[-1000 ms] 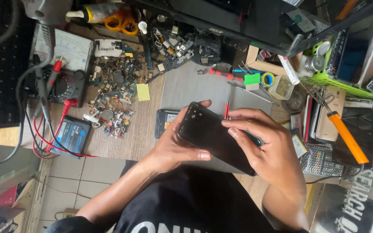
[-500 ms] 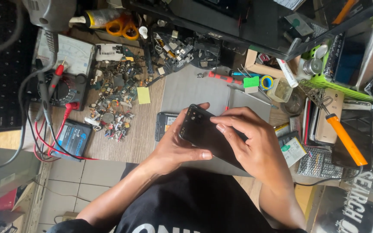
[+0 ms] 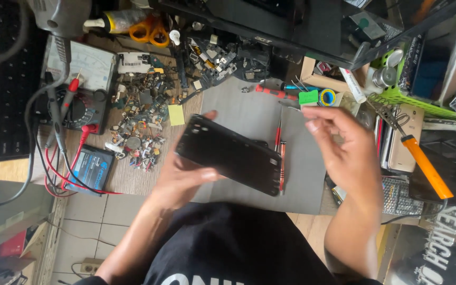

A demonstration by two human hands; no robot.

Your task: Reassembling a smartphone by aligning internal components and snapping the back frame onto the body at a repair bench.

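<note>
Left grip (image 3: 186, 177) holding black phone (image 3: 229, 154), right grip (image 3: 344, 153) open, just beside

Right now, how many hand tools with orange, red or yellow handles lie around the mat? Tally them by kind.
Scissors, orange handles: 1
Soldering iron, orange handle: 1
Red screwdrivers: 3, two beside the black phone held by the left hand, at and, and one up top
Total: 5

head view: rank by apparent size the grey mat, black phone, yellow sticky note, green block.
1. grey mat
2. black phone, held in the left hand, so nearer the camera
3. yellow sticky note
4. green block, close to the note; unsure.
</note>
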